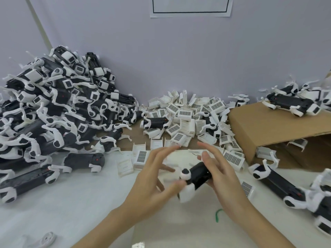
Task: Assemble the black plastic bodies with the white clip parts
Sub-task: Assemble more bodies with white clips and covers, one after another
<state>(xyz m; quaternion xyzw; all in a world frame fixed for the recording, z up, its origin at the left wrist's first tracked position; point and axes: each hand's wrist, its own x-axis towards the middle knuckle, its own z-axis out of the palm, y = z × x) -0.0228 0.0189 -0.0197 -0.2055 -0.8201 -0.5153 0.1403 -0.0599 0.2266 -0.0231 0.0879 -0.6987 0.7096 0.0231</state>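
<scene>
A black plastic body (pixel 198 174) with white end parts is held above the white table, near the middle of the view. My right hand (pixel 218 169) grips its far end, fingers curled round it. My left hand (pixel 157 172) is beside the near end with fingers spread; its thumb touches the white clip part (pixel 187 191) fitted there. The picture is blurred around the hands. Behind them lies a heap of loose white clip parts (pixel 184 115) with grid labels.
A tall pile of black bodies with white parts (pixel 53 108) fills the left. A cardboard box (pixel 272 126) lies on its side at the right, with more bodies on top (pixel 290 102) and in front (pixel 279 183). A green tie (pixel 217 214) lies near my right forearm.
</scene>
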